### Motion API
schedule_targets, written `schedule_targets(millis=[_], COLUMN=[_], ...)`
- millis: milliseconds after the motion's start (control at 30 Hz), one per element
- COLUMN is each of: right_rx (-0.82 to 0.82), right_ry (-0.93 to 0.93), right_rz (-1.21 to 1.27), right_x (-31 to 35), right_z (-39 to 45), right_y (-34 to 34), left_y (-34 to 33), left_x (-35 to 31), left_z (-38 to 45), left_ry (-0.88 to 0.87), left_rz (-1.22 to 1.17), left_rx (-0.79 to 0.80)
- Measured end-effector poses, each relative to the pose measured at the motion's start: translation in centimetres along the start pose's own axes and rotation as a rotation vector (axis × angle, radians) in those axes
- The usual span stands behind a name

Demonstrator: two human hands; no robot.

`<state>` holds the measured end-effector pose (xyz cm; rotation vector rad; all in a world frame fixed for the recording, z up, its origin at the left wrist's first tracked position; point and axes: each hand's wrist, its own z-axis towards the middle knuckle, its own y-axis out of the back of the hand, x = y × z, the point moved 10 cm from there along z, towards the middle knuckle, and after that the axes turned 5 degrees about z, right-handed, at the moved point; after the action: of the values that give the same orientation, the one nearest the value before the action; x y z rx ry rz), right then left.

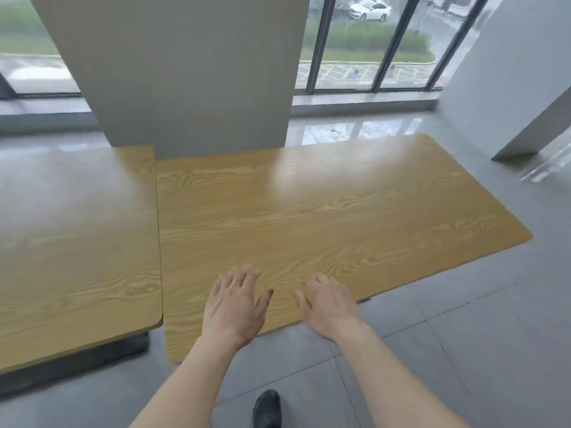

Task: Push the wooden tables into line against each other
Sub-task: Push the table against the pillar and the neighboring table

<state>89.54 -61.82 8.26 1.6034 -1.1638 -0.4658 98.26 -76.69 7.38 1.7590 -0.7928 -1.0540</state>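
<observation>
The left wooden table [77,242], left of the left hand [234,307], runs off the picture's left edge, and its top is washed out by glare. Both hands are motion-blurred, so whether the palms touch the right wooden table [324,217] cannot be told. Below the hands, 1 black shoe [267,409] is cut by the bottom edge.

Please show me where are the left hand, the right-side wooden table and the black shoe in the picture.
left hand [236,307]: head view, on the back of the hand.
right-side wooden table [340,211]: head view, on the bare middle of its top.
black shoe [267,409]: head view, on the upper of the shoe.
</observation>
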Motion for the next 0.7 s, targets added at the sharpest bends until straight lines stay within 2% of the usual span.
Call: schedule_targets(millis=[133,267,433,567,700], right_rx=[-0.057,-0.152,-0.24,-0.336,-0.359], right_ry=[0.137,0.227,0.327,0.353,0.361], right_rz=[-0.01,-0.008,-0.034,0.028,0.026], right_x=[0.5,-0.7,-3.2,-3.4,-3.1], right_z=[4.4,7.4,9.7,9.9,9.9], right_y=[-2.6,-4.7,-8.6,-8.5,-7.9], left_y=[-3.8,-6.6,-10.9,-10.7,-10.0], left_x=[2.0,2.2,2.7,3.0,3.0], left_z=[1.5,2.8,4.0,4.1,4.2], left_ry=[0.092,0.113,0.178,0.212,0.229], left_rz=[0.021,0.053,0.071,0.091,0.083], left_rx=[-0.087,-0.196,-0.247,-0.284,-0.303])
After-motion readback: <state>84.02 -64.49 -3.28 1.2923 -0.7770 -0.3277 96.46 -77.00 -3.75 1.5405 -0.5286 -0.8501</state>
